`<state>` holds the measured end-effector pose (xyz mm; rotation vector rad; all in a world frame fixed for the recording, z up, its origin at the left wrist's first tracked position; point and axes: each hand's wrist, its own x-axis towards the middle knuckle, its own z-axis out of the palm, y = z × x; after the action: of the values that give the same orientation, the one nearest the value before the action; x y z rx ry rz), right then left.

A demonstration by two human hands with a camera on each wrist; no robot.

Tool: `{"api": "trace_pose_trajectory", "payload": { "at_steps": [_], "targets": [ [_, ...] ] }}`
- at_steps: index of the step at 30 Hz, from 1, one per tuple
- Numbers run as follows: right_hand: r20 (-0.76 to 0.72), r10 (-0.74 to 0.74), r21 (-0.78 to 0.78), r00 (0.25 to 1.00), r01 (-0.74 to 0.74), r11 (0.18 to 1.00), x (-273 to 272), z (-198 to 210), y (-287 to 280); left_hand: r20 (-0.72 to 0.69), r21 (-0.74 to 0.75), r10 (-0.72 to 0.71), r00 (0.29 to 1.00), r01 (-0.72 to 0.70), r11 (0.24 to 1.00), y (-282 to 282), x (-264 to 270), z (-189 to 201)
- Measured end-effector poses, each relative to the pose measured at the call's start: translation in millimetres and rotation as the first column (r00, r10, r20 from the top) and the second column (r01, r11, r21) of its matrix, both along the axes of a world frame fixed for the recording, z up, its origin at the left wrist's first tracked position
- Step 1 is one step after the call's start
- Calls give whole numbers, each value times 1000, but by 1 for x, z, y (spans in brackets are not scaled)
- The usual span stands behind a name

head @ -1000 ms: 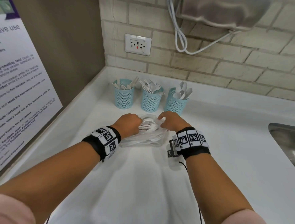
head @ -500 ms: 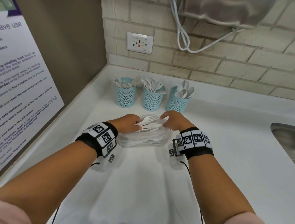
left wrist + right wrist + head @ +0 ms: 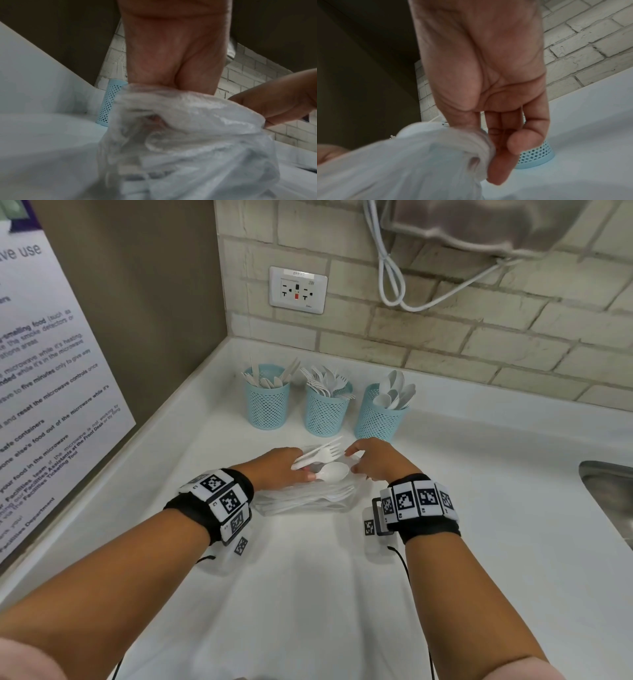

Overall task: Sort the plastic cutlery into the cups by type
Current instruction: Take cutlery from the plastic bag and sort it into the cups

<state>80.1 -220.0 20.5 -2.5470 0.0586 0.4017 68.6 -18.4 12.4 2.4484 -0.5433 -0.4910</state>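
Head view: both hands (image 3: 274,470) (image 3: 376,462) grip bagged cutlery (image 3: 320,462).

White countertop (image 3: 308,594) in a corner, pale brick wall (image 3: 479,344) behind with an outlet (image 3: 297,289), poster (image 3: 44,392) on the left wall, sink (image 3: 609,501) off right.

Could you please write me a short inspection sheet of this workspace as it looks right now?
Surface: white counter, sink edge at right.
Job's things: three blue mesh cups hold knives, forks and spoons; clear bag of cutlery lies in front.
Clutter: nothing seen.
Grips: left hand holds a fork and a spoon; right hand pinches the bag's edge.
Cables: white cord on wall; thin wrist leads.
Surroundings: brick wall, outlet, poster.
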Motion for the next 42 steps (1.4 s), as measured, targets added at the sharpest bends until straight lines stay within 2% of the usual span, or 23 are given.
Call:
{"api": "trace_pose_trajectory", "payload": {
  "at_steps": [3,7,17,21,25,27,28,29,30,31,32,34,36,39,42],
  "targets": [
    [4,6,-5,1000,-6,1000,0,1,0,7,-3,35,999,-35,999,1,3,0],
    [6,15,-10,1000,-15,1000,0,1,2,12,84,34,999,-34,996,3,4,-8],
    [5,17,-17,1000,-17,1000,0,1,2,75,13,146,986,-147,989,-4,-1,-16],
    [9,16,-25,1000,-16,1000,1,-1,2,101,14,138,985,-140,990,-3,2,-16],
    [31,29,-52,999,-27,998,3,2,1,116,-100,194,974,-183,978,1,5,-13],
    [133,44,-67,990,-35,997,5,8,3,67,-208,269,961,-250,946,2,9,-7],
    [195,28,3,980,-30,1000,6,13,5,32,-262,299,954,-281,923,1,11,-4],
    [230,-21,158,973,-16,987,6,18,8,-12,-318,320,947,-307,897,0,13,0],
    [216,-81,355,973,-1,935,5,24,13,-68,-375,332,941,-333,865,0,15,3],
    [168,-121,522,978,15,853,4,29,18,-132,-431,331,934,-355,829,-1,16,7],
    [120,-130,627,984,27,779,3,34,22,-198,-479,317,928,-374,794,-2,17,10],
    [115,-93,679,989,-10,734,2,38,30,-276,-528,284,918,-392,753,-2,20,14],
    [179,-80,657,981,-59,752,4,38,39,-351,-560,263,899,-427,710,-4,22,16],
    [241,-170,647,956,-28,762,11,37,44,-557,-624,161,815,-538,567,-7,24,18],
    [222,-244,680,944,30,733,16,34,41,-699,-642,22,715,-640,423,-5,23,21]
  ]
}}
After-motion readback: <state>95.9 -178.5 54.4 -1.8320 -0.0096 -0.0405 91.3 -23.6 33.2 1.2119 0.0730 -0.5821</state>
